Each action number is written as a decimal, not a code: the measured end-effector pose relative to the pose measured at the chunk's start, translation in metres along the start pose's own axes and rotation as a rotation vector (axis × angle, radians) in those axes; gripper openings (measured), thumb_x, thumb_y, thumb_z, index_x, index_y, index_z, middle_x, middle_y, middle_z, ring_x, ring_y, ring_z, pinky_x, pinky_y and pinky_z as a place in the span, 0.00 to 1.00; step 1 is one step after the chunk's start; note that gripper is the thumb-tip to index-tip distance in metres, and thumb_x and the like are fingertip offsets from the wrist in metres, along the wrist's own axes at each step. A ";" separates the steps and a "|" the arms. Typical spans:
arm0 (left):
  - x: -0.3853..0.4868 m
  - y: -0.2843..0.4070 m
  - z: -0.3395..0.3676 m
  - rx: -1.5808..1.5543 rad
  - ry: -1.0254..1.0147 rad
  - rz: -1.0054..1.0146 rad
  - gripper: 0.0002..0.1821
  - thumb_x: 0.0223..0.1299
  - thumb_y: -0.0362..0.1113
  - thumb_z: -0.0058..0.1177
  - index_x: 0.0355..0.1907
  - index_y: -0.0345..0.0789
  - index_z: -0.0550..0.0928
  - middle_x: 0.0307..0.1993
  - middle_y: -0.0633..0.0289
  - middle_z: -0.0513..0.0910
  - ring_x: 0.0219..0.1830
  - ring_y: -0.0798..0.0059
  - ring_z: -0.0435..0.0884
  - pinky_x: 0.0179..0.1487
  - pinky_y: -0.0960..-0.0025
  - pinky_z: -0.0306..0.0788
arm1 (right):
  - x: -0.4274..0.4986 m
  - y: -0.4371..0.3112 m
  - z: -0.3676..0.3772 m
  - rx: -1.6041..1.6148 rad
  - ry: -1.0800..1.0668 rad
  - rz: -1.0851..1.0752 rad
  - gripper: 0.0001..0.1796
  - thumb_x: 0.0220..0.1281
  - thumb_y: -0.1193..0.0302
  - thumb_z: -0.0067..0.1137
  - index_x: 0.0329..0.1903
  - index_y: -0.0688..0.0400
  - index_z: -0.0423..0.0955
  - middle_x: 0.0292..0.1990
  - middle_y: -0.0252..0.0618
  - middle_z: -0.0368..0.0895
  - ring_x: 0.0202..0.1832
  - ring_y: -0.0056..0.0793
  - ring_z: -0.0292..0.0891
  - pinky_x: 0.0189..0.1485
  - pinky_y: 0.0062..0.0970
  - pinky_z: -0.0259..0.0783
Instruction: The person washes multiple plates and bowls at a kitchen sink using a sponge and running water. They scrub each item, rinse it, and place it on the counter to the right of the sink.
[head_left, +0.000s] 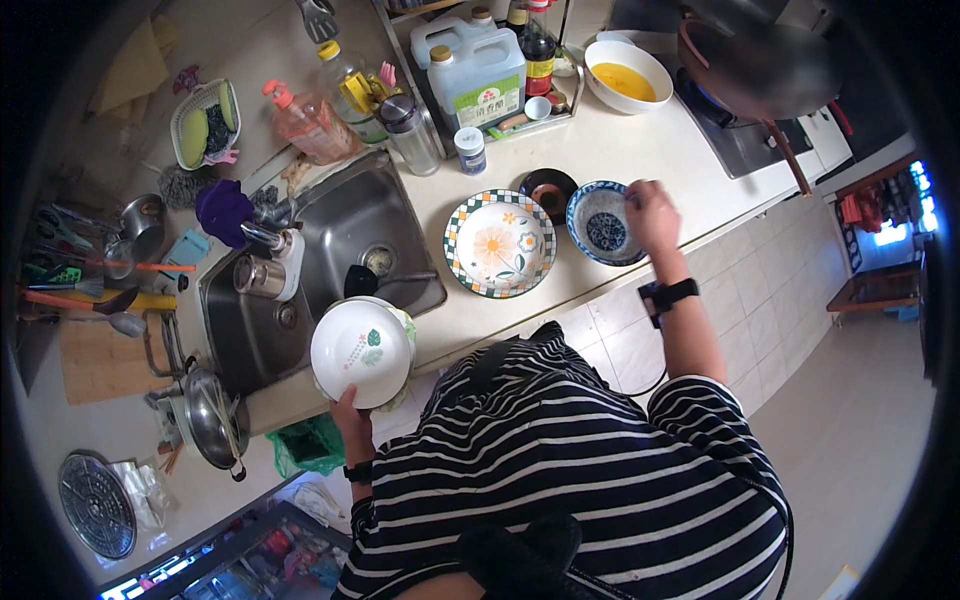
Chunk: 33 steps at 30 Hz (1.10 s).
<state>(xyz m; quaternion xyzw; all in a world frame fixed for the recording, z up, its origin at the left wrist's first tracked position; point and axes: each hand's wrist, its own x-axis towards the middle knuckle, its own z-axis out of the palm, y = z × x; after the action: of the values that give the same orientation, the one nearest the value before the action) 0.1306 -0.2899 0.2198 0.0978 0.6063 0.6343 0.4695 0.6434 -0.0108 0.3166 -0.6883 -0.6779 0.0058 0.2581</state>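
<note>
My left hand (354, 411) grips a white plate (362, 352) with a green leaf pattern, its thumb on the rim, over at least one more dish; they are at the sink's front edge. At the right, my right hand (654, 219) is at the right rim of a blue-and-white patterned bowl (604, 225) on the counter; its fingertips are partly hidden. Left of that bowl lies a flowered dish (499, 244) with a checkered rim. A small dark bowl (549, 191) stands behind the two.
A steel sink (337, 202) holds a black ladle (361, 280). Behind the dishes stand a white-capped jar (470, 151), a vinegar jug (478, 82) and a glass jar (409, 135). Farther right are a white bowl of yellow liquid (627, 79) and a wok (750, 71) on the stove, its handle pointing forward.
</note>
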 end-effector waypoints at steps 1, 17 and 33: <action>-0.002 0.000 -0.001 0.132 -0.058 0.077 0.16 0.54 0.25 0.47 0.47 0.27 0.72 0.45 0.49 0.76 0.47 0.61 0.75 0.50 0.64 0.70 | 0.007 0.007 -0.010 -0.095 -0.017 0.117 0.10 0.50 0.61 0.56 0.32 0.52 0.73 0.35 0.37 0.75 0.39 0.38 0.74 0.39 0.36 0.72; 0.001 0.011 0.003 0.040 -0.063 -0.179 0.26 0.52 0.32 0.48 0.57 0.33 0.65 0.48 0.52 0.74 0.46 0.60 0.77 0.41 0.61 0.77 | 0.011 0.062 -0.018 0.360 -0.397 0.302 0.13 0.53 0.66 0.57 0.31 0.66 0.76 0.20 0.35 0.76 0.24 0.18 0.67 0.27 0.23 0.64; -0.007 0.025 0.010 1.315 0.450 0.497 0.42 0.46 0.38 0.61 0.61 0.27 0.55 0.49 0.45 0.70 0.50 0.55 0.71 0.54 0.58 0.65 | 0.068 -0.163 -0.012 0.047 -0.402 -0.227 0.14 0.51 0.59 0.51 0.32 0.56 0.78 0.28 0.47 0.79 0.33 0.45 0.76 0.38 0.38 0.72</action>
<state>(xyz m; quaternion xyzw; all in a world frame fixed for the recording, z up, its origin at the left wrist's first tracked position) 0.1296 -0.2838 0.2473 0.3610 0.9029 0.2325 0.0206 0.5010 0.0399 0.4090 -0.5864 -0.7885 0.1295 0.1327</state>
